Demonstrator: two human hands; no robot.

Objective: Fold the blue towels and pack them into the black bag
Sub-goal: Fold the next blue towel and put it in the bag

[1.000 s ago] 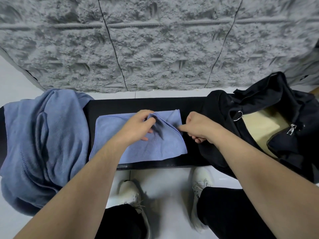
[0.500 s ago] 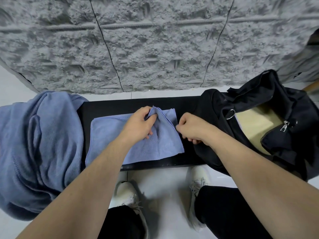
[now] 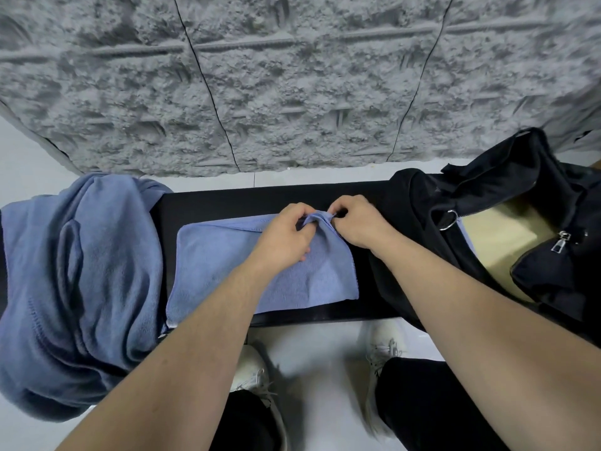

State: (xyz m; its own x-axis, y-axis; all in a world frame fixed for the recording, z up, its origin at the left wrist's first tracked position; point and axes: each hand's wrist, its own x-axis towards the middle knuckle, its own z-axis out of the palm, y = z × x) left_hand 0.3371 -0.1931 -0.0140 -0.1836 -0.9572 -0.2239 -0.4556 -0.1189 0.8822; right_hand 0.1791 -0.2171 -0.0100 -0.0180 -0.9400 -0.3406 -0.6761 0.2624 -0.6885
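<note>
Behind everything runs a rough grey wall, and against it stands the long black desk that carries the work. Heaped over its left end is the pile of unfolded blue towels, kept within reach, I'd guess, for later turns. At the right end slumps the black bag, its mouth gaping to show a tan lining, ready to receive folded cloth. Between them one blue towel lies flat on the desk, already doubled over. Smallest of all, the left hand and the right hand meet at its far right corner, each grip pinching the bunched fabric there, apparently to line up the edges before the next fold.
</note>
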